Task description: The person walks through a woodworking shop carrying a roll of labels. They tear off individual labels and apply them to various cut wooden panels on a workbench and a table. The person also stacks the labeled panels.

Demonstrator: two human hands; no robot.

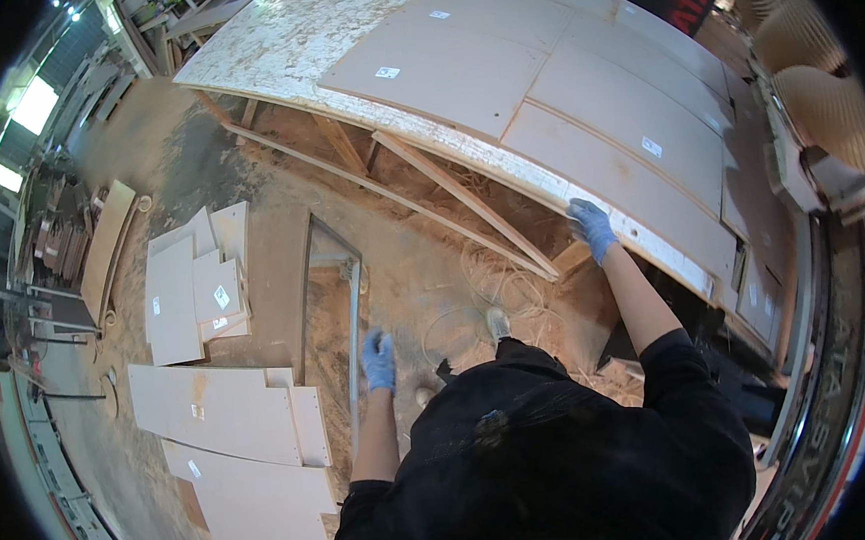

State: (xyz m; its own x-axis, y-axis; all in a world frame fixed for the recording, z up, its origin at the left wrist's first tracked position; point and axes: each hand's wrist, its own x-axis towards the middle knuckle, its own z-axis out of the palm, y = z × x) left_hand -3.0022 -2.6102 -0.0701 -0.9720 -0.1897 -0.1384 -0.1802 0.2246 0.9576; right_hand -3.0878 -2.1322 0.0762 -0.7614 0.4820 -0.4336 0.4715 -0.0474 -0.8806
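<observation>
My right hand, in a blue glove, rests on the near edge of a large worktable with a worn, whitish top. Its fingers lie loosely apart on that edge, beside a long pale panel. Hanging low in front of me, my left hand wears a blue glove too; its fingers are apart and hold nothing. Just left of it, a grey metal frame stands near the floor. Several flat light panels cover the tabletop, among them a wide one with small white labels.
Labelled panels lie stacked on the left, in an upper pile and a lower pile. Wooden braces run under the table. Thin cable or strapping loops over the dusty floor by my shoes. Ribbed hoses and a machine rail stand right.
</observation>
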